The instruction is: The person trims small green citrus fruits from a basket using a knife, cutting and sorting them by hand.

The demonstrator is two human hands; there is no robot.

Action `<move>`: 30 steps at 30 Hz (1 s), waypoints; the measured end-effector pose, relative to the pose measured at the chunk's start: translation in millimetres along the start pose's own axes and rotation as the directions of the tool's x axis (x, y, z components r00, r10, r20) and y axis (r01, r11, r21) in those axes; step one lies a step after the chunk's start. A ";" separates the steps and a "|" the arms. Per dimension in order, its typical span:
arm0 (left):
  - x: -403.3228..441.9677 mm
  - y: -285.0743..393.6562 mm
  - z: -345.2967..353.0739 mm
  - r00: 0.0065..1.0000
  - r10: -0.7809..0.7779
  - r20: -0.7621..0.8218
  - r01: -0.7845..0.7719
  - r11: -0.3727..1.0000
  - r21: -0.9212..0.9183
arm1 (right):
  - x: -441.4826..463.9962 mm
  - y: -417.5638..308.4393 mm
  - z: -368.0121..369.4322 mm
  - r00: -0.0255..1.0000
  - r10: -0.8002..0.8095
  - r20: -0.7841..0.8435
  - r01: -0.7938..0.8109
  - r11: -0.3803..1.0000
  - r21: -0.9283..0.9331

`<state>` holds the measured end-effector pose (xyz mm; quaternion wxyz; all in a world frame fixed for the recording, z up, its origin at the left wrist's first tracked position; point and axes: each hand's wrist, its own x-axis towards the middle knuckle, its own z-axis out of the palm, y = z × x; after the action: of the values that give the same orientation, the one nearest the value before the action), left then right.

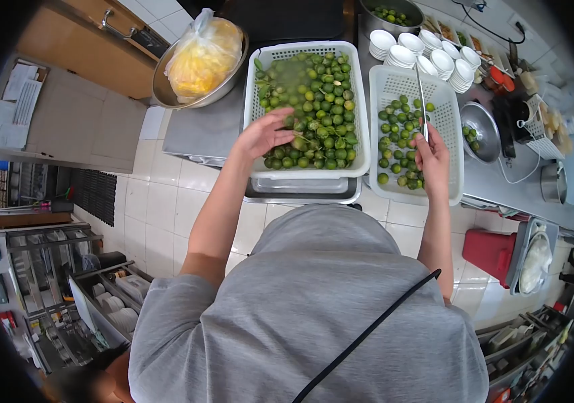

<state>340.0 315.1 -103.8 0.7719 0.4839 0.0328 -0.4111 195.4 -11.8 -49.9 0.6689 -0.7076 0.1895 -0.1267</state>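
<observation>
Many small green citrus fruits (327,101), some with leaves, fill a white perforated basket (362,114) in front of me. My left hand (268,134) is over the basket's left side, its fingers apart at the fruits, nothing seen held. In my right hand (431,156) is a knife (422,94), its blade pointing away from me. That hand is over a second white basket (449,121) on the right, which has fewer green fruits (394,127) in it.
A metal bowl (236,70) with a bag of yellow food (203,60) stands back left. Stacked white cups (441,62) are behind the right basket. Further right is a metal colander (485,144) with fruits. A red bin (488,254) stands low right.
</observation>
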 end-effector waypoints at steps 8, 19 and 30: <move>-5.3 9.4 3.9 0.852 0.499 -0.157 -0.148 0.517 0.843 | -3.0 -12.8 4.6 0.999 -0.037 0.037 0.039 0.998 -0.045; 2.7 -50.3 66.3 0.805 0.579 0.125 -0.156 0.003 0.988 | -18.5 -15.9 35.6 0.979 -0.015 0.204 0.029 0.998 -0.063; -48.2 -19.2 114.8 0.809 0.585 -0.048 -0.439 0.657 0.613 | -26.9 -26.8 52.9 0.951 -0.034 0.308 0.047 0.998 -0.034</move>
<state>255.5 251.6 -35.2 0.6629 0.7286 -0.1381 -0.1028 196.9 48.4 -25.2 0.6727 -0.7360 0.0713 -0.0247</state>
